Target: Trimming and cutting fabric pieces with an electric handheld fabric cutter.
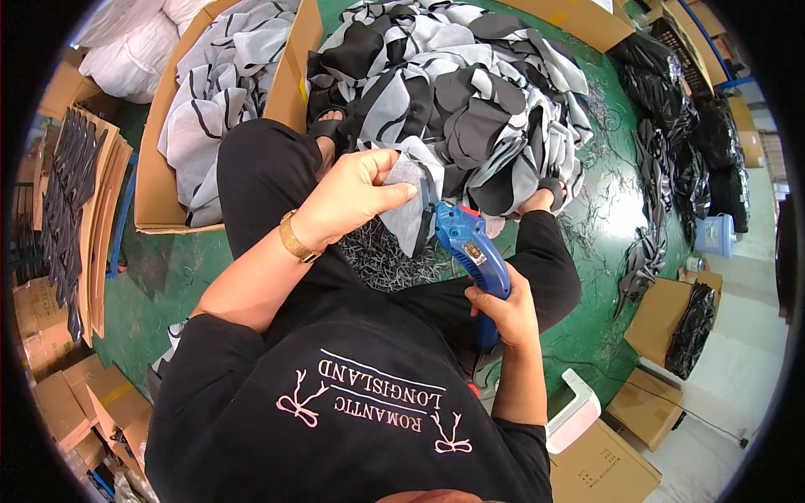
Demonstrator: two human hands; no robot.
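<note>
My left hand (pixel 356 197) pinches the upper edge of a grey fabric piece (pixel 404 220) with a black strip along its side. In my right hand (pixel 507 306) is a blue handheld electric cutter (pixel 471 243), its fingers wrapped round the handle. The cutter's head is right beside the black strip; whether its blade touches the fabric I cannot tell. Beyond both hands lies a big heap of grey and black fabric pieces (pixel 486 117). Thin fabric trimmings (pixel 390 260) are piled on the floor between my legs.
A cardboard box (pixel 155 189) full of similar pieces stands at the left. Black plastic bags (pixel 671 109) line the right side, near a light blue bucket (pixel 715 235). A white stool-like object (pixel 574 412) is by my right elbow. Trimmings litter the green floor (pixel 599 277).
</note>
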